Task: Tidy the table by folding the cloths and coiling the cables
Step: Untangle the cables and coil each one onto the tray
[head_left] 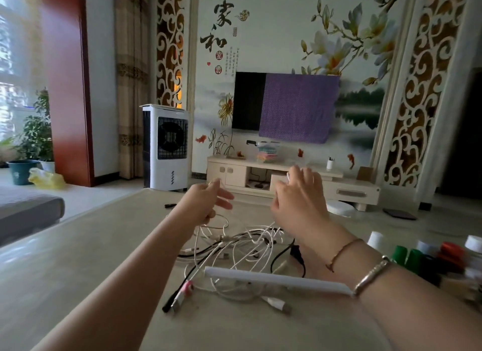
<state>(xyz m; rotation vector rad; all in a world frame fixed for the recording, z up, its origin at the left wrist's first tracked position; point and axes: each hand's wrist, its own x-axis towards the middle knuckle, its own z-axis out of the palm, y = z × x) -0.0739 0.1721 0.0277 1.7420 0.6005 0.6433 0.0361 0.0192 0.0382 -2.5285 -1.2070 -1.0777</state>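
A tangled pile of white and black cables (234,249) lies on the beige table (78,259) in front of me. My left hand (206,204) is raised above the pile's left side and pinches a thin white cable whose loops hang down to the tangle. My right hand (297,196) is raised to the right at the same height, fingers curled, with a white cable end showing at its fingertips. A white flat bar (273,280) lies across the near cables. USB plugs (180,298) stick out at the pile's near left. No cloth is visible on the table.
Several bottles with green, red and white caps (427,254) stand at the table's right edge. A small black object (170,205) lies at the far table edge. Beyond are a white air cooler (167,147), a TV cabinet (287,178) and a grey sofa (26,212) at left.
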